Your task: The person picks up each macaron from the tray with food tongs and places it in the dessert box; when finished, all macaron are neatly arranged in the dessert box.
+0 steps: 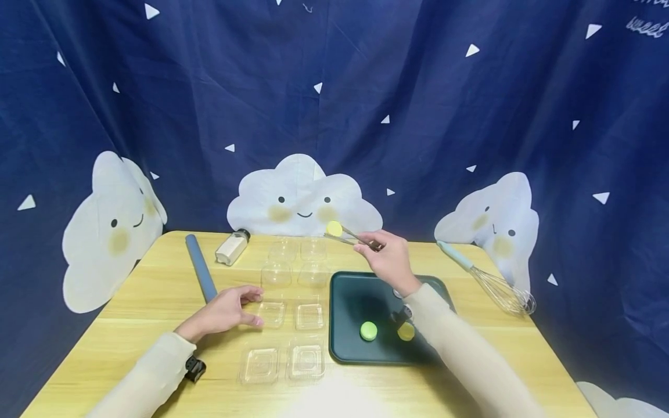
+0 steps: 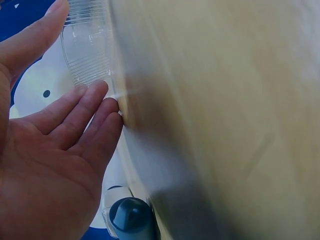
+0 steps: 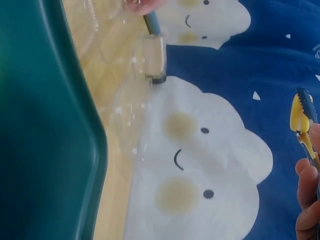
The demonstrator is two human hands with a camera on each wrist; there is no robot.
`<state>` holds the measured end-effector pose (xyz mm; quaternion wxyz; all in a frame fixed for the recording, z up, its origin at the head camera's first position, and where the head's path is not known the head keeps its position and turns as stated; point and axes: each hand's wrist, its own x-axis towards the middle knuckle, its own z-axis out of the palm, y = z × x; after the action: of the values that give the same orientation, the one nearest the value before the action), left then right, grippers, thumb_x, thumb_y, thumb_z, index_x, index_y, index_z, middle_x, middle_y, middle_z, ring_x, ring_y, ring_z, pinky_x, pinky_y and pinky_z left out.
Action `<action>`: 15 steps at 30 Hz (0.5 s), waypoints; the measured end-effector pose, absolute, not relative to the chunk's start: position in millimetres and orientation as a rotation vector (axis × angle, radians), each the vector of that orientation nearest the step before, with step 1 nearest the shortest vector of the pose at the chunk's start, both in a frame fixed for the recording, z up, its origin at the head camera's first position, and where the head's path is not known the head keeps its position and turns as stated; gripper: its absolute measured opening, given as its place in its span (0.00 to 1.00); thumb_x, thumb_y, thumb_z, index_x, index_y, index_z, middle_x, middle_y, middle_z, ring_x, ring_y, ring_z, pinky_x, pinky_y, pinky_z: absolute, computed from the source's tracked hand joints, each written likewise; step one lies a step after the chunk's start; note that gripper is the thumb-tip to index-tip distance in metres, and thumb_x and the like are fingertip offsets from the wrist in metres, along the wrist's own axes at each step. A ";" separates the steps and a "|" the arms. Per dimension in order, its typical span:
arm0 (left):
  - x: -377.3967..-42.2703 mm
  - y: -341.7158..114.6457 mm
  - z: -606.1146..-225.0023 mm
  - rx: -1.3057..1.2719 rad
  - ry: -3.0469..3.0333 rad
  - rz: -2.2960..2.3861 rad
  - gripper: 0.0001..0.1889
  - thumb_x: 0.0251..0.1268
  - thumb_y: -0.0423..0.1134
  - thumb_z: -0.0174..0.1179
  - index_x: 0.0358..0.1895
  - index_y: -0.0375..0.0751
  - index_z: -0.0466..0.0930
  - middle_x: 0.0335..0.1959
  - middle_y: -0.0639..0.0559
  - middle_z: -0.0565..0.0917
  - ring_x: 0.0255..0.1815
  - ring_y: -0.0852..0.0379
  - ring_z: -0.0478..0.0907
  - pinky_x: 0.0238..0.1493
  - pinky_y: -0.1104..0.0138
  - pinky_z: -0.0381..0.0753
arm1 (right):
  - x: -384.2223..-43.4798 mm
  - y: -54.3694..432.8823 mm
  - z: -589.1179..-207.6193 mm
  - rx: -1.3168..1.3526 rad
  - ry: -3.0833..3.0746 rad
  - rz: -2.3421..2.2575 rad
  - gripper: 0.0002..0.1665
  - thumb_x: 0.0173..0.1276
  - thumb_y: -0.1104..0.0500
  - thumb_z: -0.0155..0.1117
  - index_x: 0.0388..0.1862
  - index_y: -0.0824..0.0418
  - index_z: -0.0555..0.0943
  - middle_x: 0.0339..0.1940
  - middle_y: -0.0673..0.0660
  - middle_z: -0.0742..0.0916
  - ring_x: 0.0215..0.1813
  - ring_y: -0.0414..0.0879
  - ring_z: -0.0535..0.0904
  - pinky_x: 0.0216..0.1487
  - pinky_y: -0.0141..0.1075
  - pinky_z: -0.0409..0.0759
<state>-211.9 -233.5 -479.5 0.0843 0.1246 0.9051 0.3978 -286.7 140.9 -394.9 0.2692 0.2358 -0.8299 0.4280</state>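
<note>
My right hand (image 1: pixel 389 258) holds a pair of tongs (image 1: pixel 356 236), whose tips grip a yellow macaron (image 1: pixel 334 229) in the air beyond the dark green tray (image 1: pixel 347 348). The right wrist view shows the same macaron (image 3: pixel 297 119) between the toothed tips. Beside a clear plastic box (image 1: pixel 272 314) my left hand (image 1: pixel 225 312) has its thumb and fingers spread apart. In the left wrist view, fingertips are at the clear box's ribbed wall (image 2: pixel 87 55); whether they touch is unclear. On the tray lie a green macaron (image 1: pixel 368 331) and a yellow one (image 1: pixel 406 332), near the right sleeve.
Several clear boxes with domed lids (image 1: pixel 276 274) stand left of the tray. Farther left are a blue-grey rod (image 1: pixel 200 266) and a dark-capped jar (image 1: pixel 232 248). A whisk (image 1: pixel 491 281) lies at the right edge. A navy curtain (image 1: pixel 418 145) hangs behind the table.
</note>
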 end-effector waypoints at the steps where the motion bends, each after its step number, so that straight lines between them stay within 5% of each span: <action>1: -212.1 -233.5 -479.1 0.375 2.700 1.188 0.43 0.48 0.50 0.79 0.68 0.35 0.73 0.60 0.44 0.84 0.64 0.41 0.79 0.71 0.44 0.74 | -287.1 137.3 -394.7 0.648 -2.235 1.156 0.12 0.58 0.61 0.79 0.41 0.56 0.91 0.31 0.54 0.91 0.26 0.40 0.82 0.26 0.28 0.81; 15: -212.4 -233.9 -481.2 0.368 2.712 1.185 0.45 0.46 0.52 0.80 0.68 0.36 0.74 0.59 0.45 0.85 0.63 0.42 0.79 0.70 0.45 0.74 | -287.5 94.0 -405.9 0.739 -2.394 1.129 0.11 0.62 0.55 0.76 0.44 0.51 0.91 0.38 0.50 0.93 0.32 0.40 0.85 0.32 0.31 0.83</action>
<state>-212.4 -233.9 -481.2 0.0793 0.1230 0.9065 0.3961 -287.5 94.0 -405.9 0.1954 0.2637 -0.8543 0.4030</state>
